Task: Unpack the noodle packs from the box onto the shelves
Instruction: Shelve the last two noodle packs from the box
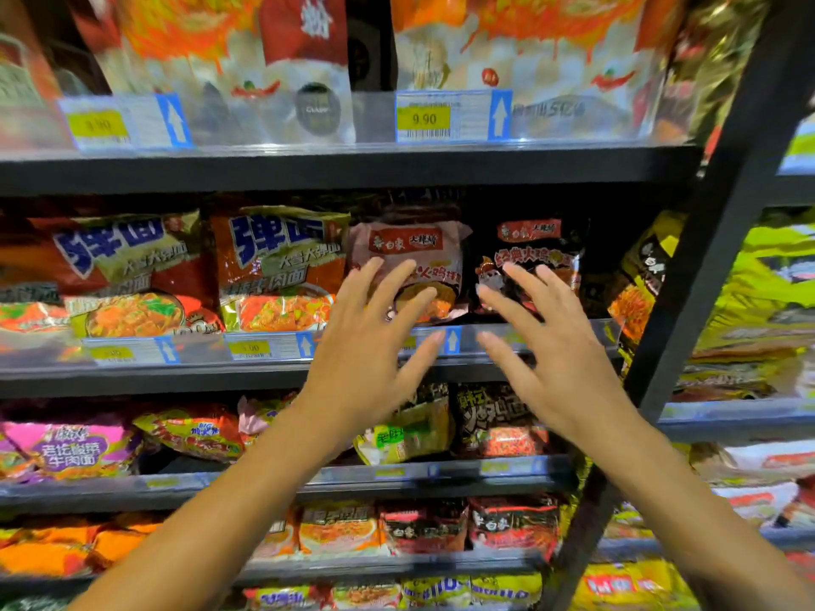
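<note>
Two orange-and-green noodle packs (pixel 132 275) are standing at the left of the middle shelf (pixel 176 377); the left hand (pixel 370 346) is reaching in front of a pink noodle pack (pixel 410 258), its grip spread wide and holding nothing; the right hand (pixel 551 346) is fanning open, empty, before a black noodle pack (pixel 529 253) beside it.

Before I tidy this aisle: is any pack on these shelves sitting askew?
Yes. On the shelf below the hands, a yellow-green pack lies tilted on its side and a pink-edged pack leans crookedly behind it, unlike the upright pink pack and black pack above.
</note>
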{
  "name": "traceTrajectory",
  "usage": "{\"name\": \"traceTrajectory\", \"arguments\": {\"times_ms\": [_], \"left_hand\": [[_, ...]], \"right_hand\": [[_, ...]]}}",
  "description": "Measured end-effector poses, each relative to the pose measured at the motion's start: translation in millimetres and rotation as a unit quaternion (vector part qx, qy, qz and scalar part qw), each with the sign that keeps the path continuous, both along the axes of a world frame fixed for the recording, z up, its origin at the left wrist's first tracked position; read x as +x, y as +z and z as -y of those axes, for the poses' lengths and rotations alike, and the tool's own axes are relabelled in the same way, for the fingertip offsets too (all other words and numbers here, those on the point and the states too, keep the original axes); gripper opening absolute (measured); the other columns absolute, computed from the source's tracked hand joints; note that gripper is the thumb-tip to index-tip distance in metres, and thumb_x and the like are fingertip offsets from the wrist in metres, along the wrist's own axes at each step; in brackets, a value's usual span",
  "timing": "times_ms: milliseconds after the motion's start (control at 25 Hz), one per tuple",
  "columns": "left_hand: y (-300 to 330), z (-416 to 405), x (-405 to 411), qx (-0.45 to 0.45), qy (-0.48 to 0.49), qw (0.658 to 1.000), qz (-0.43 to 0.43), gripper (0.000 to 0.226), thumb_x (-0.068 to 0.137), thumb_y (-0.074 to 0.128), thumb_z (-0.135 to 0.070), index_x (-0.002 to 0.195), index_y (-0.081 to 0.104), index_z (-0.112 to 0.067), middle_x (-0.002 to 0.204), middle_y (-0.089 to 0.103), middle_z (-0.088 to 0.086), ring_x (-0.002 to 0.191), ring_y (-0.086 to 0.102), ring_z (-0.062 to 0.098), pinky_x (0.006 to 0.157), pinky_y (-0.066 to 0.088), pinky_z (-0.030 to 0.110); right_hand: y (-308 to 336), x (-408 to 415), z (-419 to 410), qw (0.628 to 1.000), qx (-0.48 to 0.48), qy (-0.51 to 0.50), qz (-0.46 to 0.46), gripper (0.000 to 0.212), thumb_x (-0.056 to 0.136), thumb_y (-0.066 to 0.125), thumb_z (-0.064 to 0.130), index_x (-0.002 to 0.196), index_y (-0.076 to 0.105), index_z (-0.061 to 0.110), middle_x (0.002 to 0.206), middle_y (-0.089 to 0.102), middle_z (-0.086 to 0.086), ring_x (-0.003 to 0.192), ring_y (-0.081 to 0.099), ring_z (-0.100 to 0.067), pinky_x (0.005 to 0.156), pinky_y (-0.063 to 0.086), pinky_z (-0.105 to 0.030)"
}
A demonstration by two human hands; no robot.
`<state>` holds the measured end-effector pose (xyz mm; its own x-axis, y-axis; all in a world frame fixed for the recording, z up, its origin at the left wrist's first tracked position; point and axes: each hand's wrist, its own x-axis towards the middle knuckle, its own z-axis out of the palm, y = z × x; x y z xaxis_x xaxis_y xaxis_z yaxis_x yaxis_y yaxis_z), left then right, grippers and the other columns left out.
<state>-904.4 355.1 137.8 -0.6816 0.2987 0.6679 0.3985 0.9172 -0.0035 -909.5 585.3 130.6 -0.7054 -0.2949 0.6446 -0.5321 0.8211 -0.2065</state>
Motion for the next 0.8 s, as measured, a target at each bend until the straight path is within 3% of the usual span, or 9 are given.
{"name": "traceTrajectory", "arguments": {"times_ms": [120, 240, 400, 520, 600, 720, 800], "left_hand": [[5.4, -12.4, -26.1, -0.078, 0.072, 0.986, 0.126, 0.064, 0.099, 0.018, -0.062, 0.150, 0.037, -0.027, 0.151, 0.035, 0.006, 0.130, 0.033, 0.033, 0.109, 0.033, 0.042], [3.8, -19.0, -30.9, -0.089, 0.065, 0.984, 0.140, 0.064, 0.099, 0.019, -0.063, 0.151, 0.035, -0.027, 0.150, 0.036, 0.004, 0.126, 0.034, 0.030, 0.106, 0.033, 0.039], [9.7, -7.1, -19.9, -0.049, 0.030, 0.991, 0.123, 0.058, 0.102, 0.026, -0.058, 0.149, 0.038, -0.027, 0.151, 0.035, 0.001, 0.132, 0.030, 0.025, 0.110, 0.031, 0.040], [15.6, 27.6, -3.5, -0.013, 0.038, 0.995, 0.089, 0.053, 0.103, 0.032, -0.054, 0.146, 0.044, -0.026, 0.154, 0.035, -0.002, 0.141, 0.021, 0.019, 0.115, 0.018, 0.031], [15.0, 62.2, 7.1, 0.003, 0.054, 0.995, 0.083, 0.051, 0.102, 0.033, -0.054, 0.145, 0.046, -0.028, 0.155, 0.035, -0.004, 0.145, 0.020, 0.018, 0.117, 0.019, 0.032], [16.1, 115.4, 19.8, 0.009, 0.088, 0.993, 0.076, 0.051, 0.101, 0.033, -0.055, 0.144, 0.046, -0.030, 0.154, 0.037, -0.005, 0.146, 0.023, 0.020, 0.119, 0.026, 0.041], [15.9, 152.5, 28.5, 0.013, 0.116, 0.990, 0.076, 0.054, 0.100, 0.030, -0.057, 0.144, 0.046, -0.030, 0.155, 0.036, -0.006, 0.147, 0.022, 0.020, 0.120, 0.026, 0.041]], "right_hand": [[14.4, -32.2, 2.3, 0.982, 0.096, -0.121, 0.111, 0.073, 0.092, 0.011, 0.072, 0.153, 0.029, 0.036, 0.151, 0.035, -0.005, 0.133, 0.034, -0.034, 0.111, 0.034, -0.044], [21.7, -42.2, 3.8, 0.962, 0.157, -0.160, 0.156, 0.078, 0.087, 0.010, 0.068, 0.150, 0.035, 0.029, 0.142, 0.040, -0.008, 0.124, 0.039, -0.035, 0.098, 0.043, -0.043], [15.4, -36.5, -3.1, 0.987, 0.056, -0.100, 0.108, 0.066, 0.096, 0.025, 0.067, 0.139, 0.053, 0.026, 0.136, 0.049, -0.010, 0.123, 0.044, -0.035, 0.097, 0.042, -0.050], [9.0, -23.3, -8.1, 0.996, 0.047, -0.071, 0.026, 0.058, 0.099, 0.037, 0.061, 0.142, 0.053, 0.027, 0.147, 0.048, -0.005, 0.138, 0.037, -0.031, 0.110, 0.037, -0.048], [7.4, -12.2, -2.6, 0.999, 0.016, -0.020, 0.020, 0.056, 0.095, 0.047, 0.055, 0.145, 0.050, 0.030, 0.153, 0.042, 0.005, 0.147, 0.028, -0.022, 0.114, 0.029, -0.044], [9.4, 0.2, 29.7, 0.999, 0.006, 0.042, 0.031, 0.059, 0.096, 0.045, 0.061, 0.148, 0.044, 0.033, 0.155, 0.037, 0.014, 0.149, 0.025, -0.012, 0.115, 0.028, -0.039], [10.8, 3.2, 63.6, 0.996, 0.033, 0.071, 0.047, 0.063, 0.095, 0.032, 0.070, 0.150, 0.038, 0.039, 0.156, 0.031, 0.021, 0.149, 0.022, -0.008, 0.116, 0.028, -0.035]]}}
